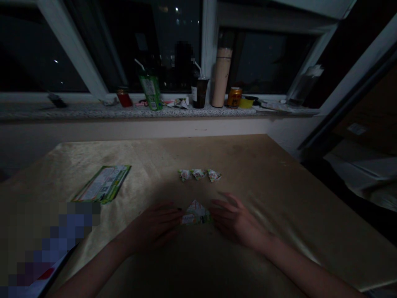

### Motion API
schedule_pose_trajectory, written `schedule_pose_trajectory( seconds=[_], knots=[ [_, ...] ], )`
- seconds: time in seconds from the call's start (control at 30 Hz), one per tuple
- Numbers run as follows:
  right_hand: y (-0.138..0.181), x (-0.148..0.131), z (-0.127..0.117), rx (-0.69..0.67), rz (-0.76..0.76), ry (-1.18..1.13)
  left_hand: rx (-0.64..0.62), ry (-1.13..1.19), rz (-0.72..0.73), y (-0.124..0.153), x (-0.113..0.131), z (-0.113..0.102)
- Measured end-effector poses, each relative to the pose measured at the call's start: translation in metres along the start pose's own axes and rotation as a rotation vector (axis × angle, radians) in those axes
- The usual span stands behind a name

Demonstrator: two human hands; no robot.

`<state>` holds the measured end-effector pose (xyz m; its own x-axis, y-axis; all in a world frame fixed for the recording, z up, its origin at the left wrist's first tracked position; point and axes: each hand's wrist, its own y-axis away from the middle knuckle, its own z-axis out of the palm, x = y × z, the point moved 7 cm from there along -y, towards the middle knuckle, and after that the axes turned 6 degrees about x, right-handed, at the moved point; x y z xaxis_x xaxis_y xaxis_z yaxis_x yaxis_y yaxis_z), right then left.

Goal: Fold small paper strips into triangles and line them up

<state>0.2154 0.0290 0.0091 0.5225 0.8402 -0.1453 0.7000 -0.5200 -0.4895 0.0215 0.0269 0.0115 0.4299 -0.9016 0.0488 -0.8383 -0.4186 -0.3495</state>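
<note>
A folded triangle of green-and-white printed paper (pixel 196 213) lies on the brown-covered table in front of me, its point facing the window. At its left corner, my left hand (pixel 156 223) lies flat with the fingers stretched toward the paper, the fingertips at its edge. My right hand (pixel 234 219) is at the opposite corner, fingers spread and slightly bent, the tips touching or almost touching the paper. Just beyond stand three small folded paper pieces in a row: a left one (pixel 185 175), a middle one (pixel 198 174) and a right one (pixel 214 175).
A stack of green printed leaflets (pixel 104 184) lies at left on the table (pixel 248 161). Along the stone windowsill (pixel 173 111) stand a green cup (pixel 151 92), a dark cup (pixel 200 93), a tall bottle (pixel 221 78) and a gold can (pixel 235 97). A blurred patch covers the lower left.
</note>
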Motion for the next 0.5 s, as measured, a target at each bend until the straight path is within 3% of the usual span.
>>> schedule_pose_trajectory(
  seconds=[0.13, 0.3, 0.5],
  knots=[
    [-0.002, 0.002, 0.002, 0.009, 0.033, -0.032, 0.041, 0.043, -0.088, -0.010, -0.002, -0.003],
    [-0.002, -0.001, 0.001, 0.073, 0.016, -0.021, 0.156, -0.045, -0.399, -0.021, -0.024, -0.001],
    [-0.005, 0.003, -0.004, 0.133, 0.065, -0.139, -0.022, -0.075, -0.377, -0.016, -0.024, 0.028]
  ],
)
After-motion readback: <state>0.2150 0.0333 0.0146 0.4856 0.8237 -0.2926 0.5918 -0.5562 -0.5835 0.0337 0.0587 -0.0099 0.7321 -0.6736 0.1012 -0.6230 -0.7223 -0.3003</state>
